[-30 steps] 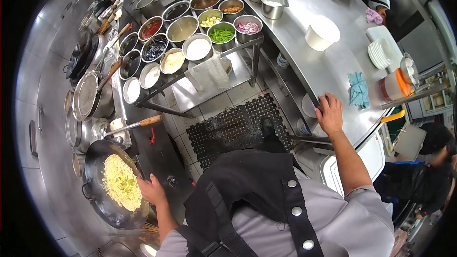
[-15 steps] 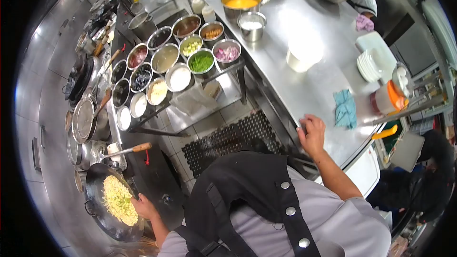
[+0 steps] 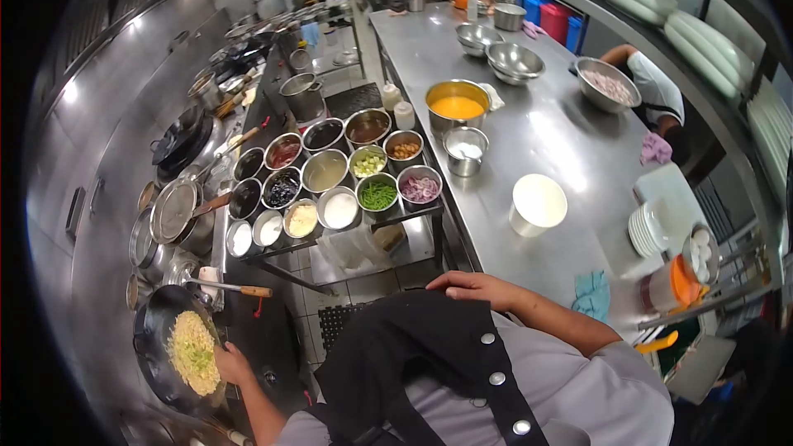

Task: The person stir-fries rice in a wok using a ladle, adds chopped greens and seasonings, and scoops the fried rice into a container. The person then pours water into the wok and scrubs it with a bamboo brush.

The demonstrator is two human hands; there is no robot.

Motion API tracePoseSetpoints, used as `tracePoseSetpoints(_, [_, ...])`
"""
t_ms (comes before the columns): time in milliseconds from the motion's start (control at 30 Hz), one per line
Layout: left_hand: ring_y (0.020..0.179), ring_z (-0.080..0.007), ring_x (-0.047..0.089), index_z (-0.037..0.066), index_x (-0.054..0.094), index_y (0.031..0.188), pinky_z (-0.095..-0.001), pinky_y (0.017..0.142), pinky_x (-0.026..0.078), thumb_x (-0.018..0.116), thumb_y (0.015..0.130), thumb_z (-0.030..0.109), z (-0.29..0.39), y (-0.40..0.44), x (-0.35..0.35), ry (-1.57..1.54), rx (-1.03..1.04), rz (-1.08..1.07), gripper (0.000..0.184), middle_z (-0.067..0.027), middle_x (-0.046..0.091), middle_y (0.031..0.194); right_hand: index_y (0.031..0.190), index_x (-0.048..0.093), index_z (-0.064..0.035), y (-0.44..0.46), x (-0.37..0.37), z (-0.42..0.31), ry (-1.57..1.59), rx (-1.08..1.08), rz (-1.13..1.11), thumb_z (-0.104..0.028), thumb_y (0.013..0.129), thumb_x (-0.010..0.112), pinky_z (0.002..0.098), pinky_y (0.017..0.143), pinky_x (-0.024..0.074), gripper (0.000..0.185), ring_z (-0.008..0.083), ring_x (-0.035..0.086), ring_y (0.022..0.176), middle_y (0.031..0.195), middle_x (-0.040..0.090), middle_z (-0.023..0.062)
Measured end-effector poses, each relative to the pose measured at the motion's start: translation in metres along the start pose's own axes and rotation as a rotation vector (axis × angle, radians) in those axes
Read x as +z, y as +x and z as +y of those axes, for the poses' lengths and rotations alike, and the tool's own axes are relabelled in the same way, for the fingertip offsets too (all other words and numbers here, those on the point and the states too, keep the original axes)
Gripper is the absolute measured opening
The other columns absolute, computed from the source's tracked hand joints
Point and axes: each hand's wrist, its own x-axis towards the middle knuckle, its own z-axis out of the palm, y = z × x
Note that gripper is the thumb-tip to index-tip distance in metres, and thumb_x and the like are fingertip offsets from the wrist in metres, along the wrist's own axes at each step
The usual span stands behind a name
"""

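At lower left, a dark wok (image 3: pixel 150 353) holds yellow fried rice (image 3: pixel 196 353) with green bits. My left hand (image 3: pixel 235 363) grips the wok at its right edge; the fingers' far side is hidden. My right hand (image 3: pixel 467 285) hovers before my chest over the black apron (image 3: pixel 388 339), its visible fingers stretched out and holding nothing. Just above the wok lies a ladle (image 3: pixel 227 287) with a wooden handle.
A rack of steel pots holds chopped green vegetable (image 3: pixel 378 196), sliced onion (image 3: pixel 420 189) and sauces. On the steel counter (image 3: pixel 512 140) stand a white tub (image 3: pixel 539 202), a pot of orange liquid (image 3: pixel 457 107) and a blue cloth (image 3: pixel 591 293). Another person's arm (image 3: pixel 618 54) is beside a meat bowl (image 3: pixel 607 83).
My right hand has left the counter edge and moved left to the front of my chest. The view has tilted up, showing more of the kitchen. My left hand stays at the wok.
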Motion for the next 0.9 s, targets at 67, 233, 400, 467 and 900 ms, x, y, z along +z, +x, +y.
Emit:
tracePoseSetpoints(67, [0.086,-0.0477,0.066,0.000,0.062,0.096,-0.0585,0.072,0.050,0.062,0.098,0.032,-0.003,-0.001,0.005,-0.023,0.005,0.088,0.033,-0.0247,0.069,0.093,0.141,0.057,-0.0058,0.004,0.000,-0.029,-0.237,-0.389,-0.117,-0.035,0.103,0.061,0.0383,0.116,0.0367,0.048,0.0229,0.050,0.136,0.143,0.056,0.0103])
tracePoseSetpoints(233, [0.092,-0.0478,0.065,0.001,0.062,0.103,-0.0577,0.077,0.050,0.061,0.098,0.033,0.000,0.002,0.003,-0.020,-0.048,0.016,0.032,-0.0251,0.069,0.099,0.138,0.059,-0.0054,0.033,0.008,-0.055,-0.172,-0.454,-0.251,-0.033,0.102,0.064,0.0382,0.117,0.0353,0.046,0.0216,0.050,0.137,0.142,0.058,0.0091])
tracePoseSetpoints(400, [0.093,-0.0471,0.065,0.001,0.063,0.107,-0.0572,0.079,0.050,0.061,0.098,0.032,0.002,0.001,-0.002,-0.068,-0.044,0.037,0.032,-0.0245,0.069,0.102,0.129,0.064,-0.0045,0.062,0.010,-0.028,0.067,-0.181,-0.032,-0.035,0.101,0.067,0.0298,0.103,0.0450,0.041,0.0131,0.060,0.117,0.120,0.069,0.0039])
tracePoseSetpoints(467, [0.095,-0.0467,0.066,0.001,0.064,0.108,-0.0567,0.080,0.050,0.060,0.098,0.032,-0.002,0.003,0.004,-0.074,-0.041,0.028,0.033,-0.0241,0.070,0.104,0.123,0.066,-0.0043,0.078,0.006,0.002,0.101,-0.110,0.069,-0.036,0.100,0.068,0.0263,0.095,0.0491,0.039,0.0103,0.064,0.106,0.111,0.071,0.0016])
tracePoseSetpoints(900, [0.088,-0.0461,0.067,0.003,0.065,0.112,-0.0558,0.073,0.050,0.056,0.101,0.032,-0.029,0.016,0.015,-0.178,0.162,0.094,0.032,-0.0227,0.071,0.100,0.110,0.073,-0.0079,0.077,0.031,0.255,-0.790,-0.109,0.207,-0.036,0.094,0.062,0.0471,0.090,0.0537,0.034,0.0367,0.070,0.101,0.106,0.073,0.0190])
